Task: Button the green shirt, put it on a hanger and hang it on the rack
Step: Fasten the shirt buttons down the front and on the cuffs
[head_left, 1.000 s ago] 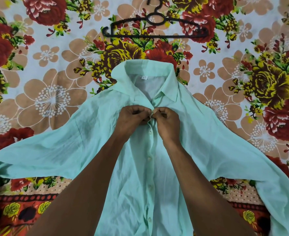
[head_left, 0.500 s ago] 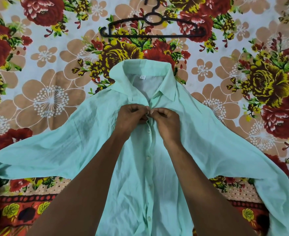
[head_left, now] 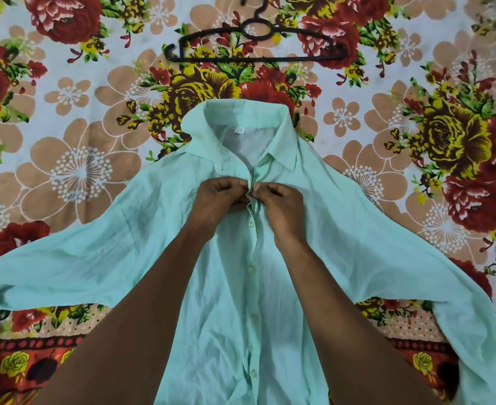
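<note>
Head view, entry from my remote station. Scanning from 9 o'clock: the floral bedsheet covers the whole surface, and the green shirt lies spread on it front up, one sleeve running out toward 8 o'clock, the other toward 4 o'clock. The collar sits open just above frame centre, with a small white label inside the neck. I note the left hand at centre, slightly toward 9 o'clock, fingers curled, thumb and fingertips pinching the left edge of the placket just below the collar. The right hand is just beside it toward 3 o'clock, fingers likewise curled, pinching the facing edge of the placket; the two sets of fingertips nearly meet at the top of the button line. I cannot tell whether the button between them is through its hole. Below the hands, toward 6 o'clock, a row of buttons runs down the closed front. Both forearms lie over the lower shirt. The black hanger lies flat on the sheet at 12 o'clock, well apart from the collar, hook pointing away from me.
</note>
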